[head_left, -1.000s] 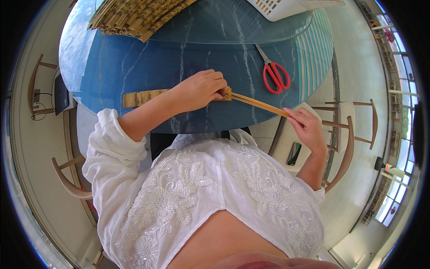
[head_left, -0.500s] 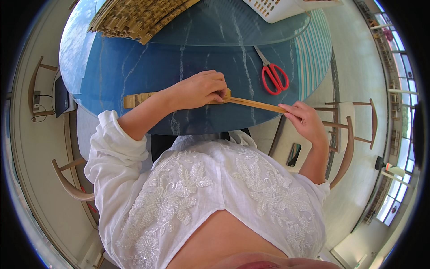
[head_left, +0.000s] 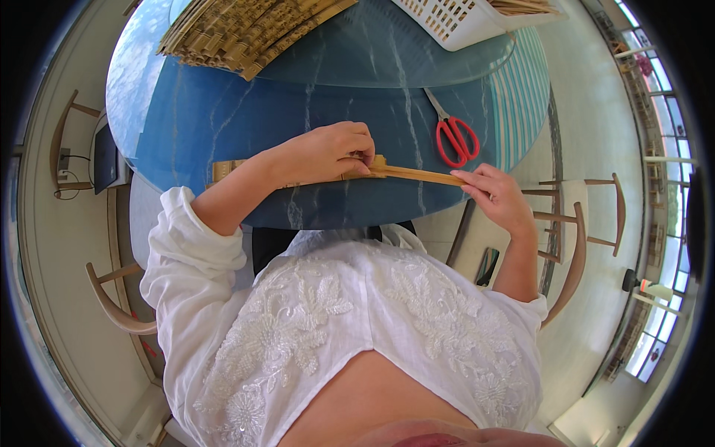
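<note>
Left hand [head_left: 331,153] pins strip [head_left: 417,174] on table [head_left: 223,127]; right hand [head_left: 495,195] pinches its end. Overbending risks snapping it.

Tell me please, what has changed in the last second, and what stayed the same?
Almost nothing moved. The left hand still presses the bamboo strip on the blue table, and the right hand still pinches its end. The red scissors stayed in place.

Scissors [head_left: 456,138] on table [head_left: 223,119], right of strip [head_left: 417,174]
</note>
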Tool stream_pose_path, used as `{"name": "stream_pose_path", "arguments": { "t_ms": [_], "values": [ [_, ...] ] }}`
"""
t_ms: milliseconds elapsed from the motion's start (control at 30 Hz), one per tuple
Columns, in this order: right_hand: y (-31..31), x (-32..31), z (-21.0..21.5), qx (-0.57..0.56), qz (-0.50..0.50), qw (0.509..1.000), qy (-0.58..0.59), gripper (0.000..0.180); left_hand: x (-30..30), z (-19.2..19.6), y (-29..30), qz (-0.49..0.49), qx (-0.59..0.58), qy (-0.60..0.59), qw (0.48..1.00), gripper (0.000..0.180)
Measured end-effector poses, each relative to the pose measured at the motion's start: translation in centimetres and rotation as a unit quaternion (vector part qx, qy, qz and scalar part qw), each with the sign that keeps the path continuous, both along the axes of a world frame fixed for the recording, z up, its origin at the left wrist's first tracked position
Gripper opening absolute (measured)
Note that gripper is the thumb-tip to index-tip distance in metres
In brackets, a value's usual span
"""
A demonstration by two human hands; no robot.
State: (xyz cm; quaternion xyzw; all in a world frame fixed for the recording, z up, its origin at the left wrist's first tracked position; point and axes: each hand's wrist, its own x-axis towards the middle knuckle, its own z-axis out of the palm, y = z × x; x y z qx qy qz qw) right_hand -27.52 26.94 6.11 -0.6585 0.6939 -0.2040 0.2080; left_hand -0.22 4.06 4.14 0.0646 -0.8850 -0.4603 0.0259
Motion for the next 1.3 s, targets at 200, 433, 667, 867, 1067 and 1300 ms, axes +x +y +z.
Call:
{"name": "stream_pose_path", "arguments": {
  "t_ms": [200,433,667,867,1067,1300],
  "values": [
    [0.0,0.1,0.1,-0.007,-0.008,1.000,-0.010,0.033,0.8,1.4,-0.6,0.068,0.060,-0.109,0.990,0.028],
    [-1.0,0.7,0.7,-0.024,0.014,1.000,-0.009,0.033,1.5,1.4,-1.5,0.055,0.145,-0.156,0.976,0.028],
    [-3.1,2.2,0.7,-0.036,0.069,0.997,-0.003,0.032,1.2,1.3,-1.6,0.053,0.166,-0.148,0.974,0.025],
    [-5.5,4.3,0.7,-0.071,0.126,0.988,0.047,0.031,0.8,2.2,-0.8,0.066,0.147,-0.148,0.976,0.023],
    [-7.2,7.5,-0.8,-0.126,0.129,0.983,0.021,0.029,0.8,1.9,-0.2,0.124,0.040,-0.010,0.991,0.020],
    [-6.3,7.6,-2.3,-0.217,-0.097,0.969,-0.070,0.033,5.4,4.2,3.4,0.244,-0.032,0.135,0.960,0.017]
  ]
}}
